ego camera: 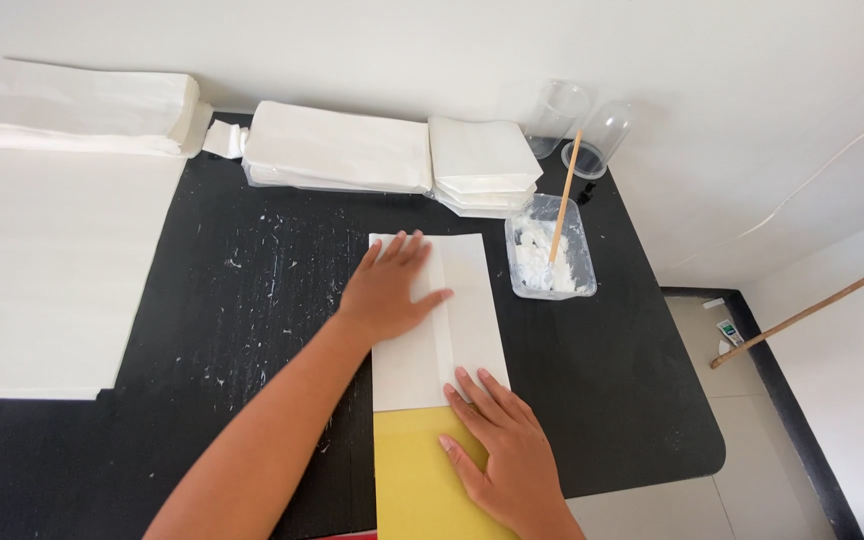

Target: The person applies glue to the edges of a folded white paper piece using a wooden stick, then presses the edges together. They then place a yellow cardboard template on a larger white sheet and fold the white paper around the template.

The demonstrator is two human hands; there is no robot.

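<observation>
Matt white paper sheet (pixel 439 320), smooth

1. Bright, even daylight; no single source visible in frame.
2. Shadows soft: faint ones under the left hand (pixel 390 290) and right hand (pixel 497 445).
3. White paper stacks (pixel 337 148) and wall near blown out, low detail.
4. Black tabletop (pixel 252 290) matte, mild sheen, no hard glare.
5. Focus sharp centre; wide-angle bending at edges.

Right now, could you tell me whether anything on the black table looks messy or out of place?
Yes: white flecks, seemingly dried paste, are scattered over the black table left of the left hand. Behind the clear plastic tub of white paste, two clear plastic cups lie tipped on their sides. The folded white paper lies straight.
</observation>
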